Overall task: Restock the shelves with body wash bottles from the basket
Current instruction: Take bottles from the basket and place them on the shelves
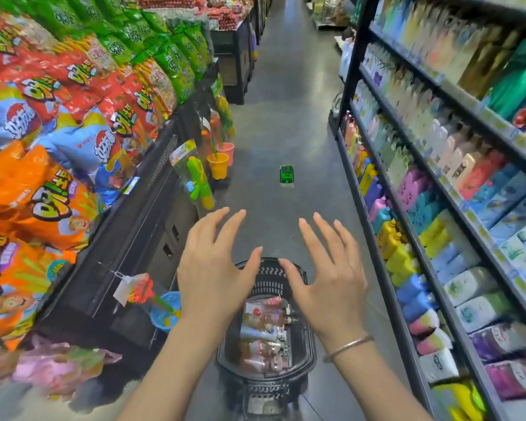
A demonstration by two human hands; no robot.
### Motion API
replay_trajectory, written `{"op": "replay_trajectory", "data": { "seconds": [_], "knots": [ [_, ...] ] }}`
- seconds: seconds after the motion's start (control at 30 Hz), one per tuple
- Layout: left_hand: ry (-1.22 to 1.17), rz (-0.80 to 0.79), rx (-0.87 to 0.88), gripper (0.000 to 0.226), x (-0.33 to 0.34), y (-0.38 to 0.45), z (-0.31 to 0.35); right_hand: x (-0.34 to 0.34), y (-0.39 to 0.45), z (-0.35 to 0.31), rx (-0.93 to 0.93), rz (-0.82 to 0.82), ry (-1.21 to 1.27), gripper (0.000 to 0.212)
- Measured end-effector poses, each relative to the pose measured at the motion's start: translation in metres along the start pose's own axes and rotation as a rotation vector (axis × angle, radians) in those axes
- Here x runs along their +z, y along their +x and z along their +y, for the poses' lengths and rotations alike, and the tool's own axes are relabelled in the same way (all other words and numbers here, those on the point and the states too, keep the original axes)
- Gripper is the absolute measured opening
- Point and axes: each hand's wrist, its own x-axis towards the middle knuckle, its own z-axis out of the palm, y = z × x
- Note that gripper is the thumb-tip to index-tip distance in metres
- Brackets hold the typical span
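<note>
above basket (308, 354), left hand (213, 271), right hand (328, 284) spread empty, labels unreadable

Bare forearms, no sleeves, thin metal bangle (348, 347) on right wrist

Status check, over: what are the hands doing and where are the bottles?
Left hand and right hand open, empty, above basket. Body wash bottles lying inside it. Small green item on aisle floor ahead.

A narrow aisle of grey floor (286, 123) runs between black racks (152, 214), with perhaps crates beyond.
</note>
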Motion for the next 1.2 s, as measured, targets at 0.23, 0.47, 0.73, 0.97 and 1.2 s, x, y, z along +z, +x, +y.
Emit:
{"op": "replay_trajectory", "data": {
  "seconds": [0.23, 0.47, 0.73, 0.97, 1.2],
  "knots": [
    [-0.03, -0.082, 0.092, 0.053, 0.053, 0.049, -0.041, 0.053, 0.034, 0.012, 0.085, -0.012, -0.063, 0.055],
    [-0.116, -0.201, 0.157, 0.053, 0.102, 0.093, -0.074, 0.1, 0.048, 0.012, 0.226, -0.03, -0.156, 0.057],
    [-0.249, -0.436, 0.33, 0.053, 0.159, 0.15, -0.135, 0.168, 0.053, -0.014, 0.526, 0.087, -0.368, 0.057],
    [-0.336, -0.605, 0.525, 0.052, 0.218, 0.166, -0.177, 0.231, 0.035, -0.033, 0.808, 0.091, -0.475, 0.058],
    [-0.289, -0.753, 0.555, 0.055, 0.316, 0.133, -0.223, 0.317, -0.017, 0.007, 1.041, 0.059, -0.509, 0.058]
  ]
}}
